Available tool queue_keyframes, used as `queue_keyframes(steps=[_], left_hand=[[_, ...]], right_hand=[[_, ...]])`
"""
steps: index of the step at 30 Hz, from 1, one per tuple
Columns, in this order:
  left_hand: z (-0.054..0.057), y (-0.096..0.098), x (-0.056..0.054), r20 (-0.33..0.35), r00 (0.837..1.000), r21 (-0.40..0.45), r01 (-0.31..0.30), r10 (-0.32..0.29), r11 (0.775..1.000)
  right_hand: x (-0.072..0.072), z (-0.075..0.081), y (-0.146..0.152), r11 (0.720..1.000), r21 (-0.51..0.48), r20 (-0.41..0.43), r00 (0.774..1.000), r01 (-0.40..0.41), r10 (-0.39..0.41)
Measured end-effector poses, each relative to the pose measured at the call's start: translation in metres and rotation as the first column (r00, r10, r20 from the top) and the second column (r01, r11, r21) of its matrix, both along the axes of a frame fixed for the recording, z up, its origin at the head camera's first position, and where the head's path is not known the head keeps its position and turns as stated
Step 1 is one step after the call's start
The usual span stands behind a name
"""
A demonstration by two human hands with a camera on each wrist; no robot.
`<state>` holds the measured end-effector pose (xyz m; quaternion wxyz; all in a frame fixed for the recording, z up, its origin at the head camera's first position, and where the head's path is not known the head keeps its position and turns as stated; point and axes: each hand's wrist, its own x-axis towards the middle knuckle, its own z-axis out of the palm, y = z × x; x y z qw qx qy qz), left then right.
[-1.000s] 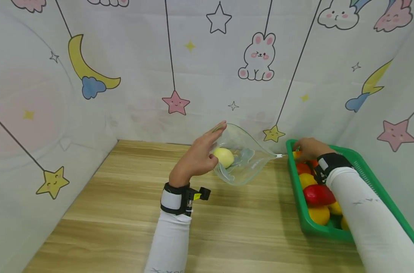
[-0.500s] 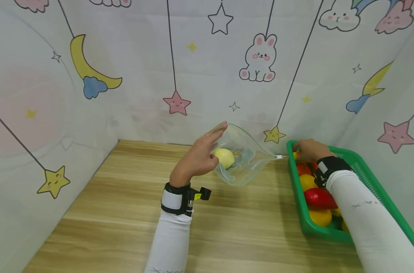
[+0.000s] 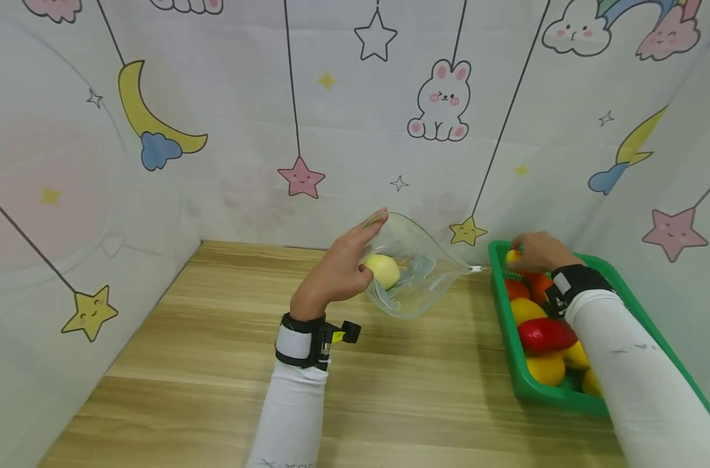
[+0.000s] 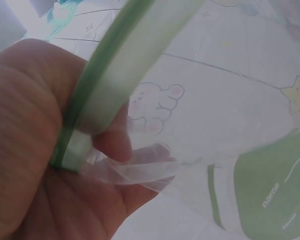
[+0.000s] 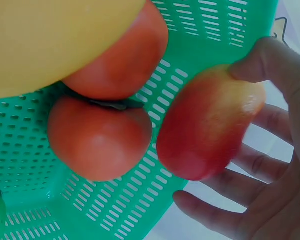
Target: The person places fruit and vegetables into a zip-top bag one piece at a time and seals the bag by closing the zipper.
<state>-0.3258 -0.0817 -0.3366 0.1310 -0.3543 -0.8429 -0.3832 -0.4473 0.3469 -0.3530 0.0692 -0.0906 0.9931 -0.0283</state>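
Note:
My left hand (image 3: 337, 270) grips the edge of a clear zip bag (image 3: 416, 296) and holds its mouth spread wide. In the left wrist view a finger curls over the bag's green zip strip (image 4: 97, 70). A pale yellow round fruit (image 3: 383, 272) lies inside the bag. Over the far end of a green basket (image 3: 510, 364), my right hand (image 3: 539, 251) pinches a red-and-yellow mango (image 5: 210, 125) between thumb and fingers. Two orange-red round fruits, one in front (image 5: 100, 140), sit beside the mango in the right wrist view.
In the basket also lie a red fruit (image 3: 545, 335) and several yellow-orange ones, one near the front (image 3: 545, 369). The basket stands at the right of the wooden table (image 3: 390, 403). A patterned cloth (image 3: 244, 97) hangs behind and at the sides.
My right hand has risen slightly out of the basket's far corner with the mango, which shows more now. The left hand and the bag have hardly moved.

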Motion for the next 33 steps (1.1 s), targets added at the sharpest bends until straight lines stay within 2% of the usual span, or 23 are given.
queue_keyframes(steps=[8, 14, 18, 23, 33], left_hand=[[0.001, 0.0, 0.0, 0.002, 1.0, -0.008, -0.006, 0.006, 1.0], [0.0, 0.0, 0.0, 0.0, 1.0, -0.008, -0.01, 0.01, 1.0], [0.0, 0.0, 0.001, 0.006, 1.0, -0.002, -0.013, 0.013, 1.0], [0.0, 0.001, 0.001, 0.003, 1.0, -0.001, -0.011, 0.011, 1.0], [0.001, 0.001, 0.001, 0.006, 1.0, -0.007, -0.016, 0.016, 1.0]], right_hand=[[0.003, 0.002, 0.007, 0.998, -0.057, 0.004, 1.0, 0.011, -0.01], [0.005, 0.004, 0.009, 0.996, -0.077, -0.004, 0.999, 0.053, -0.054], [0.008, 0.007, 0.012, 0.995, -0.078, -0.089, 0.994, 0.056, -0.063], [0.012, 0.013, 0.012, 0.995, -0.085, -0.212, 0.976, 0.043, -0.06], [0.018, 0.029, 0.006, 0.982, -0.167, -0.328, 0.935, 0.082, -0.134]])
